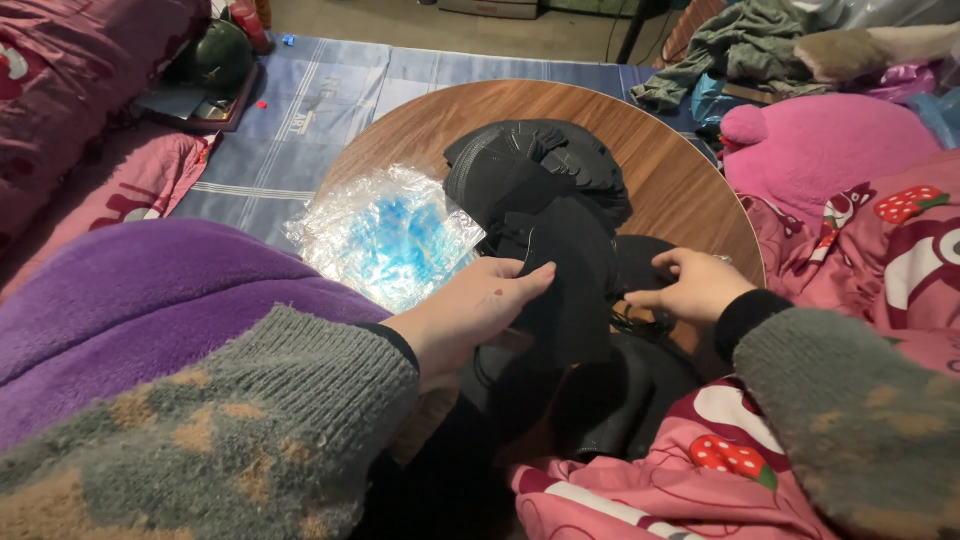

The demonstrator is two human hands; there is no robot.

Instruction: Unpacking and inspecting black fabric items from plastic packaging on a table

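while a purple blanket (150, 290) covers the lap at the left, a clear plastic bag (385, 235) with blue inside lies on the round wooden table (690, 190). just right of it, the left hand (470, 310) holds a black fabric piece (570, 290), fingers together along its edge. behind rises a black pile (535, 170). the right hand (695, 285) rests on black fabric, fingers curled and slightly apart.

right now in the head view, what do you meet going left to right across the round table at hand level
purple blanket → clear plastic bag with blue inside → left hand on the black fabric pieces → right hand → pink strawberry-print cloth. All but the blanket and the cloth lie over the wooden table.
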